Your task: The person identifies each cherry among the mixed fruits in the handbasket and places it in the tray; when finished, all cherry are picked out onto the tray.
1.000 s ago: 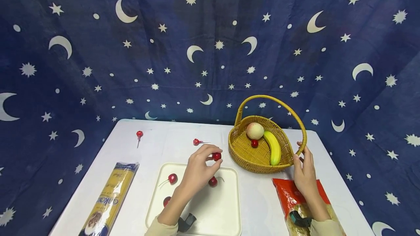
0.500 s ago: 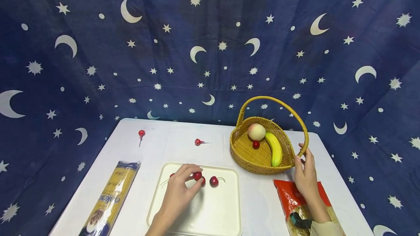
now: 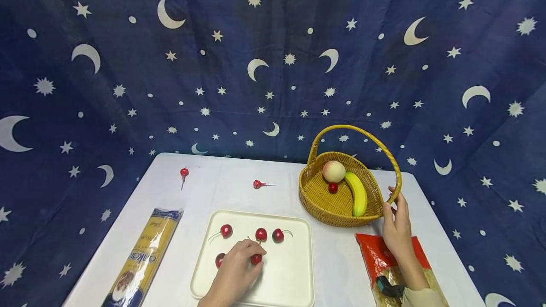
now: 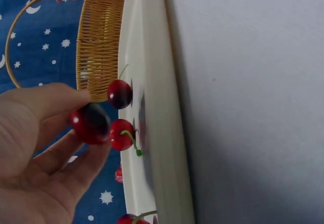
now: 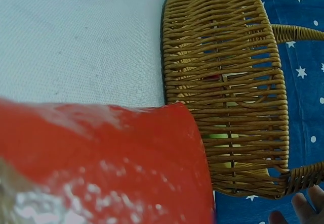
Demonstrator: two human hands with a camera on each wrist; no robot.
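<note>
My left hand [image 3: 236, 269] is low over the cream tray [image 3: 290, 293], pinching a dark red cherry [image 4: 90, 124] between thumb and fingertips. Several other cherries lie in the tray: one cherry [image 3: 261, 234] just beyond the fingers, one stemmed cherry [image 3: 278, 235] to its right, one cherry [image 3: 226, 230] at the far left. A further cherry [image 3: 220, 259] is partly covered by the hand. My right hand [image 3: 397, 231] grips the wicker basket [image 3: 332, 219] where its handle meets the rim. Inside the basket are a peach [image 3: 334, 172], a banana [image 3: 357, 195] and a cherry [image 3: 333, 187].
A red-topped bag [image 3: 375, 255] lies under my right forearm, close to the basket. To the tray's left is a long pasta packet [image 3: 142, 259]. Two red lollipops [image 3: 258, 184] lie towards the back of the white table. A starry blue cloth [image 3: 273, 60] hangs behind.
My left hand, holding a cherry, has moved from the tray's far edge near the basket leftwards and back towards me over the tray. The right hand has stayed at the basket handle.
</note>
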